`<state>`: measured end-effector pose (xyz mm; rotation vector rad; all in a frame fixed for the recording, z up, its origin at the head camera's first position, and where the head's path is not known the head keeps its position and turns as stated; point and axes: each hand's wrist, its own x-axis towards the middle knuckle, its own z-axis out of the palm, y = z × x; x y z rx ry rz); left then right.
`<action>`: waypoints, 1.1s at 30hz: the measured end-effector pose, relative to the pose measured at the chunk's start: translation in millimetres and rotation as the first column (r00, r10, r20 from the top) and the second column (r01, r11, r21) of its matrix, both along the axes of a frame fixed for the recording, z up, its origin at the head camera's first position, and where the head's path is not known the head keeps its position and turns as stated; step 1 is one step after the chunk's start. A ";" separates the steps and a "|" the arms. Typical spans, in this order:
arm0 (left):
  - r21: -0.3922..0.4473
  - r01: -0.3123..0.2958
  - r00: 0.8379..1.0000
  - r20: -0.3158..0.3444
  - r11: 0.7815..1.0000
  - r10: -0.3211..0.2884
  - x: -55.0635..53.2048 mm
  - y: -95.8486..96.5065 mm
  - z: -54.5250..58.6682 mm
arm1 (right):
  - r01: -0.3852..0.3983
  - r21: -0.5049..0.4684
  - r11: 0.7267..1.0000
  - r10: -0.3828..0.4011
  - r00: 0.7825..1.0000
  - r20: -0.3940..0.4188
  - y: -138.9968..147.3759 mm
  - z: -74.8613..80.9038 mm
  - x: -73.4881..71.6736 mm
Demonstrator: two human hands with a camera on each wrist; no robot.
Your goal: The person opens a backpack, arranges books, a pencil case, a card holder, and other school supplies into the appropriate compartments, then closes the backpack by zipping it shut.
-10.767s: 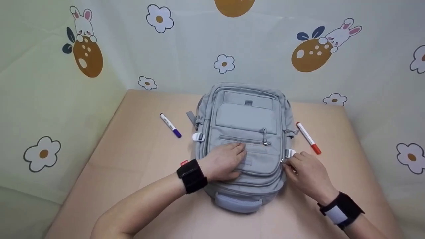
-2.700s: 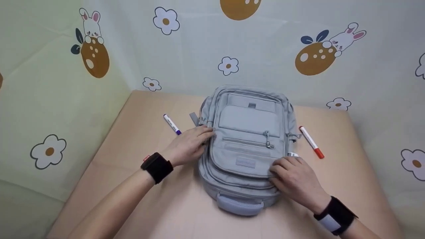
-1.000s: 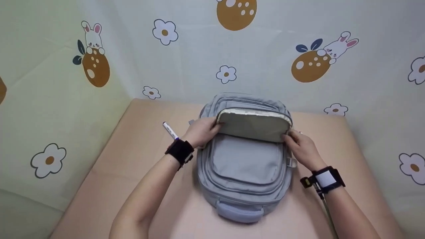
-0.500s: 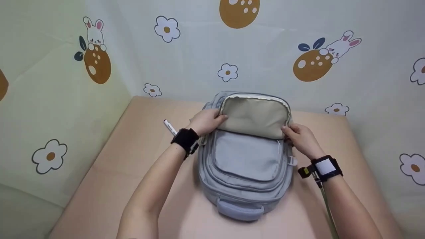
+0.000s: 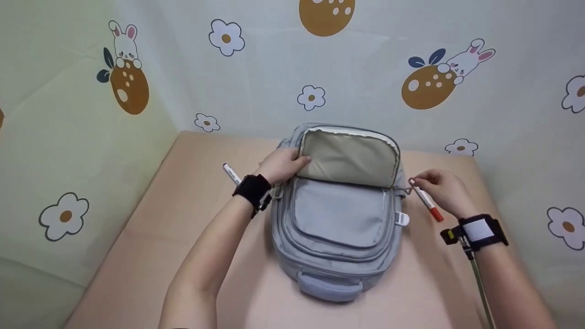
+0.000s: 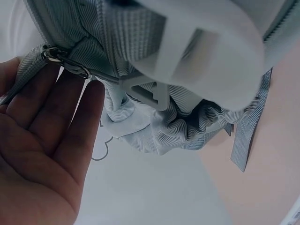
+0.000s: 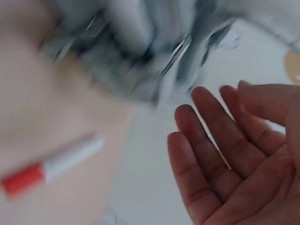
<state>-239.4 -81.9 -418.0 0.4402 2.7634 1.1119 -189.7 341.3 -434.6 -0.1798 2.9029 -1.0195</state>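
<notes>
A grey backpack (image 5: pixel 340 212) lies on the table with its front pocket flap (image 5: pixel 349 157) folded back, beige lining showing. My left hand (image 5: pixel 281 165) holds the flap's left edge, thumb on the lining and fingers behind. In the left wrist view the fingers (image 6: pixel 79 122) reach behind the edge beside a metal zipper pull (image 6: pixel 70 63). My right hand (image 5: pixel 441 187) is off the bag, to its right. Its fingertips overlap the white end of a red-capped marker (image 5: pixel 425 201) in the head view. The right wrist view shows these fingers (image 7: pixel 206 136) loosely bent, holding nothing, apart from the marker.
A second white marker (image 5: pixel 231 173) lies left of the backpack, partly hidden by the left wrist strap. The bag's carry handle (image 5: pixel 330 287) faces the near side. White strap buckles (image 5: pixel 402 219) stick out at its sides. A patterned cloth (image 5: pixel 265 68) hangs behind the table (image 5: pixel 183 256).
The front flap, earlier lying flat, has been lifted and folded back by both hands. Within the last half second my right hand has let go of it and moved right; my left hand keeps its hold.
</notes>
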 end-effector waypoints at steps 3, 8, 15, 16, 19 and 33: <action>0.010 0.003 1.000 0.006 1.000 -0.003 0.3 0.5 0.4 | 0.033 0.176 0.984 -0.041 0.998 0.044 18.5 -10.5 -1.2; 0.010 0.005 1.000 0.001 1.000 -0.005 0.7 -0.1 0.2 | 0.023 0.300 0.954 -0.078 0.982 0.174 33.1 -35.2 -0.5; -0.008 0.003 1.000 -0.021 1.000 -0.004 0.5 -1.3 0.2 | 0.066 0.373 0.925 -0.110 0.989 0.096 29.8 -52.5 0.0; -0.008 0.002 1.000 -0.020 1.000 -0.002 0.5 -1.4 -0.1 | 0.073 0.377 0.923 -0.112 0.990 0.082 29.3 -54.6 -0.1; -0.010 0.004 1.000 -0.023 1.000 -0.004 0.5 -0.9 -0.9 | 0.093 0.380 0.920 -0.124 0.991 0.056 29.5 -60.1 0.7; 0.010 0.002 1.000 -0.014 1.000 -0.002 1.0 -1.2 -1.6 | 0.210 0.076 0.975 -0.156 0.883 -0.443 6.2 -4.4 39.6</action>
